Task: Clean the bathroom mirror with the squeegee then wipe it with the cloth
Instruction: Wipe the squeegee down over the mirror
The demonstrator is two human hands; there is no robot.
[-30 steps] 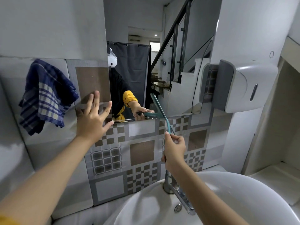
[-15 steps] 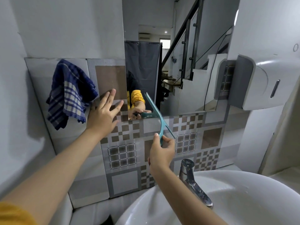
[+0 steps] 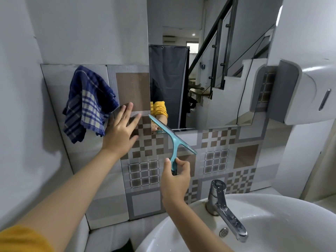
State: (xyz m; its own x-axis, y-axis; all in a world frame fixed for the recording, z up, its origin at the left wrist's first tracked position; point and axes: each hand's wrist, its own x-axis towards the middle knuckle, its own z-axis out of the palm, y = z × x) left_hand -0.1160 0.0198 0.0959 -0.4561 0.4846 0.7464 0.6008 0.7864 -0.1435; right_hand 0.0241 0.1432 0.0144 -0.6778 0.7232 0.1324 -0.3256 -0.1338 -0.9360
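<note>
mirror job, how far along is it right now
Done: can't tell how much; the mirror shows no obvious streaks. In hand: the right hand grips the teal squeegee, its blade tilted at the mirror's bottom left corner, while the left hand lies flat on the tiled wall. Left: the blue checked cloth hangs unused on the wall, so the wipe remains.

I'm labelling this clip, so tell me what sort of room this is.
A bathroom, most likely: a wall mirror above a white sink with a chrome tap, and patterned wall tiles.
</note>
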